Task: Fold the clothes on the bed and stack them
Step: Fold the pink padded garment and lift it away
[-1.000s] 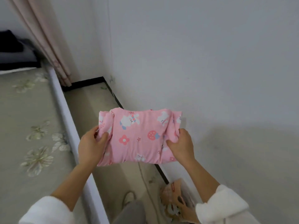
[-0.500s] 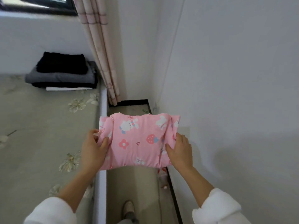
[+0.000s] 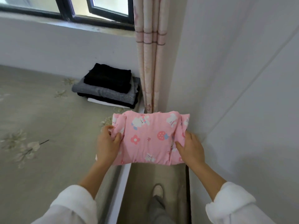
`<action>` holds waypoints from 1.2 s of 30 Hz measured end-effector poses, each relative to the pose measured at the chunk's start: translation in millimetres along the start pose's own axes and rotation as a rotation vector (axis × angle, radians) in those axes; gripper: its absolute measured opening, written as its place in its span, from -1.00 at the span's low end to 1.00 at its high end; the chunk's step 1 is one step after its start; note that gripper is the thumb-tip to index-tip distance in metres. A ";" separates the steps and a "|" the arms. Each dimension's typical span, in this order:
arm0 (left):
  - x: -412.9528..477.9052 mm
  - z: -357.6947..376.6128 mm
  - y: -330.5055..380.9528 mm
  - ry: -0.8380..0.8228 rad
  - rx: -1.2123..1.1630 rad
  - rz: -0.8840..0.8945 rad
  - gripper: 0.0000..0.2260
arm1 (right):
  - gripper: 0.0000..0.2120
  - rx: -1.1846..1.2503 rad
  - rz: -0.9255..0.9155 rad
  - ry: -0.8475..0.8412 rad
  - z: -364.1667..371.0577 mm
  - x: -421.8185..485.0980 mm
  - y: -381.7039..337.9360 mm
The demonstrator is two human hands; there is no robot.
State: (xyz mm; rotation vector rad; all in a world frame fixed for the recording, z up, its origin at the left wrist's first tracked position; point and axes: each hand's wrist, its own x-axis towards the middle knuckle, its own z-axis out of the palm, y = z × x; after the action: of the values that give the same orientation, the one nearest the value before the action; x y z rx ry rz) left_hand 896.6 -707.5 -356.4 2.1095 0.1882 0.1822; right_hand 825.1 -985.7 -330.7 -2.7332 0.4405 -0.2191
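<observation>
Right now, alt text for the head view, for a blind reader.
The left hand and right hand hold a folded pink garment by its ends above the edge of the bed. A stack of dark folded clothes sits on the bed by the curtain.

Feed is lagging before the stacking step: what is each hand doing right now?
Left hand: closed, gripping the left end of the folded pink printed fabric garment.
Right hand: closed, gripping the garment's right end.

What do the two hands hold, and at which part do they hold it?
A folded pink garment: the left hand grips its left end, the right hand its right end.
</observation>
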 end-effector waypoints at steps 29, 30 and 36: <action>562.5 4.6 5.3 0.428 0.536 -0.199 -0.75 | -0.68 0.372 -0.104 -0.241 158.2 497.0 -264.0; 583.7 3.3 3.8 0.430 0.551 -0.185 -0.75 | -0.67 0.406 -0.059 -0.247 165.1 507.5 -272.3; 677.0 12.7 -30.5 0.312 0.584 -0.175 -0.68 | -0.64 0.566 0.304 -0.326 215.5 538.7 -289.2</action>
State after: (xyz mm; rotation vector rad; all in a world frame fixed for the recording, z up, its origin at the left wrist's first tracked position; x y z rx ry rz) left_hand 1558.6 -562.2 -352.1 2.6157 0.6779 0.3889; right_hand 1454.9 -837.0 -370.6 -2.0663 0.5862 0.1609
